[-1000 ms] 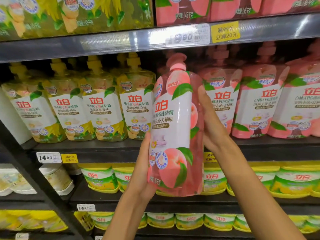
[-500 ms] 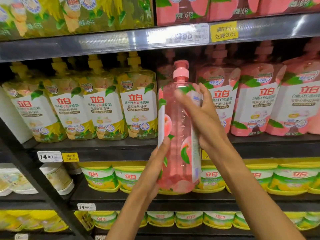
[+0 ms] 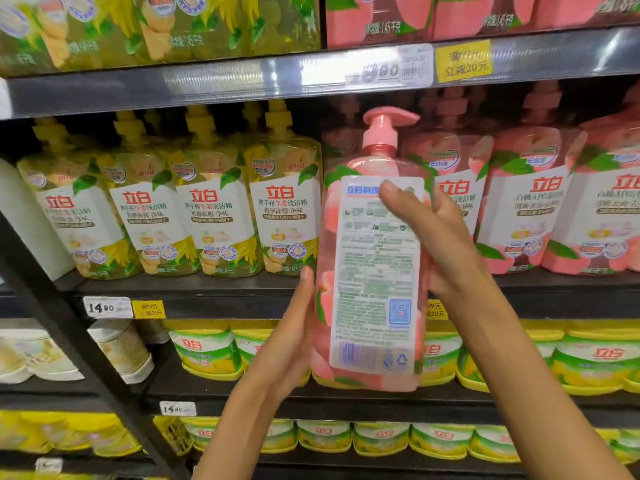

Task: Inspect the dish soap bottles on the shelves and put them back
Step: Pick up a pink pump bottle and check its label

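Counts, head view. Pink pump bottle (image 3: 372,271) held up: one. Hands on it: two, left hand (image 3: 287,344) and right hand (image 3: 436,237). Yellow-green pouches (image 3: 207,216), front row of middle shelf: four. Pink pouches (image 3: 526,209) beside them: at least three. White price tags (image 3: 107,307): three legible.

Bright even store light, glare on shelf rail (image 3: 214,81), perhaps slight motion blur.
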Motion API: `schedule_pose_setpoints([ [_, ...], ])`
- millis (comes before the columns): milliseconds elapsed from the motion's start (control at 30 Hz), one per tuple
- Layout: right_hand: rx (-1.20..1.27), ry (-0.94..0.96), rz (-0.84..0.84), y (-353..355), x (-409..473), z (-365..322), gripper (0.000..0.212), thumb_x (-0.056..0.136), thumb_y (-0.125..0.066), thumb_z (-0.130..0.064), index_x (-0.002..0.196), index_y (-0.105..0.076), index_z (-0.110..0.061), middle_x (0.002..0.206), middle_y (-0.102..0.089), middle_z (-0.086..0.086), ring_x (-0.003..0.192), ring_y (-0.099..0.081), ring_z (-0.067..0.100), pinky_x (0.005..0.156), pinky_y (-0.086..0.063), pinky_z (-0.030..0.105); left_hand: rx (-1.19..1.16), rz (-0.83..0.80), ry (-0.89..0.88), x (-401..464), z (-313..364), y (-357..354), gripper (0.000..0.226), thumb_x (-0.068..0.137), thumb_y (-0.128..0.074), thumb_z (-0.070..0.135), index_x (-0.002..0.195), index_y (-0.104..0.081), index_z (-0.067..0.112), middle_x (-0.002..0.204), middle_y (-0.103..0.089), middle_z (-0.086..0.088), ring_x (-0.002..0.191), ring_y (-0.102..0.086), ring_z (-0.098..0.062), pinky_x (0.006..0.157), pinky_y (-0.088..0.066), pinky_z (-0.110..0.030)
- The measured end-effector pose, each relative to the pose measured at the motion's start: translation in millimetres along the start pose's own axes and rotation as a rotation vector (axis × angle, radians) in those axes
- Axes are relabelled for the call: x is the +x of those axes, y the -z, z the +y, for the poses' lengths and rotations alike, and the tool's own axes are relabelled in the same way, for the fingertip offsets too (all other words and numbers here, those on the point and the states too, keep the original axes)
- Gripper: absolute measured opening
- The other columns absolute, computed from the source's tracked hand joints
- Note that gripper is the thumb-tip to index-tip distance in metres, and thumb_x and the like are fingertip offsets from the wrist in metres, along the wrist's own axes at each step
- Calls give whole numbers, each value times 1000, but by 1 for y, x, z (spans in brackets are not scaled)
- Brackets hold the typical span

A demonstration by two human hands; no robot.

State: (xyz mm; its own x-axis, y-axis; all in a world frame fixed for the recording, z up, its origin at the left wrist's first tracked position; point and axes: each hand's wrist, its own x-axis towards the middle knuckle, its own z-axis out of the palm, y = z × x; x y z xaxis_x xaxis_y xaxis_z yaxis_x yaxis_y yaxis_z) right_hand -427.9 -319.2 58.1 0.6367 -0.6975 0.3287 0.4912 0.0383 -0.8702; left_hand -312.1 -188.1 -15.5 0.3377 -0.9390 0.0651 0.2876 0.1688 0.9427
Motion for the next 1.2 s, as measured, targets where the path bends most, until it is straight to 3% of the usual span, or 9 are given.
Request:
schedule_pose_setpoints([
  [133, -181, 32, 89, -14, -4, 0, 81, 66, -85, -32, 136, -46, -17, 132, -59, 14, 118, -61, 32, 98, -51, 49, 121, 9, -88, 1, -7, -10, 63, 65, -62, 76, 114, -68, 37, 118, -70, 3, 110, -65, -15, 82, -56, -24],
  [267, -293, 25, -3, -11, -6, -5, 80, 72, -72, -47, 142, -42, -25, 129, -62, 6, 120, -60, 20, 104, -46, 40, 78, 22, -138, 4, -13, -10, 54, 65, -55, 80, 105, -70, 48, 115, -70, 11, 109, -65, -9, 80, -55, -19],
  [467, -76, -52, -100, -12, -10, 6, 24, 75, -75, -27, 94, -64, -18, 86, -77, -4, 81, -72, 5, 65, -55, 17, 0, -25, -94, -1, -20, -4, 59, 81, -43, 71, 110, -69, 27, 80, -75, -2, 73, -70, -7, 64, -54, -19],
  [600, -127, 17, -10, -16, -15, 4, 31, 73, -81, -30, 100, -71, -20, 91, -77, 2, 87, -73, 14, 74, -58, 29, 3, -6, -32, 0, -13, -3, 66, 84, -39, 74, 134, -53, 34, 129, -62, -8, 118, -60, -16, 103, -42, -39],
  [733, -319, 169, 96, -28, -21, 12, 67, 69, -86, -29, 126, -54, -16, 111, -71, 1, 100, -69, 9, 86, -56, 25, -56, 59, 11, 5, -14, -12, 70, 77, -47, 75, 128, -60, 28, 132, -61, -5, 127, -53, -25, 112, -32, -51],
  [867, -267, 71, 68, -23, -7, 11, 59, 78, -79, -35, 128, -54, -17, 101, -70, -7, 82, -68, -2, 67, -52, 13, -104, 113, 81, 12, -21, -18, 56, 90, -35, 65, 110, -70, 27, 101, -75, 0, 97, -70, -20, 78, -59, -38],
  [1000, -160, -67, 22, -5, 6, 7, 72, 73, -75, -53, 133, -52, -20, 97, -64, -8, 73, -62, -3, 61, -47, 14, -175, 113, 23, 0, -20, -12, 45, 76, -42, 56, 81, -76, 26, 73, -76, 3, 66, -73, -11, 51, -55, -23],
  [1133, 113, -206, -133, -1, 10, 20, 31, 87, -59, -45, 108, -65, -23, 83, -74, -8, 73, -71, 4, 63, -55, 22, -192, 84, 73, -12, -22, -14, 50, 75, -67, 50, 44, -71, 10, 46, -66, -4, 41, -65, -9, 37, -47, -15],
  [1200, 137, -197, -139, 0, 7, 23, 23, 84, -62, -44, 94, -75, -27, 82, -76, -6, 73, -72, 7, 62, -56, 22, -185, 114, 81, -14, -19, -14, 45, 81, -67, 35, 48, -68, 5, 41, -62, -6, 34, -61, -10, 31, -43, -15],
])
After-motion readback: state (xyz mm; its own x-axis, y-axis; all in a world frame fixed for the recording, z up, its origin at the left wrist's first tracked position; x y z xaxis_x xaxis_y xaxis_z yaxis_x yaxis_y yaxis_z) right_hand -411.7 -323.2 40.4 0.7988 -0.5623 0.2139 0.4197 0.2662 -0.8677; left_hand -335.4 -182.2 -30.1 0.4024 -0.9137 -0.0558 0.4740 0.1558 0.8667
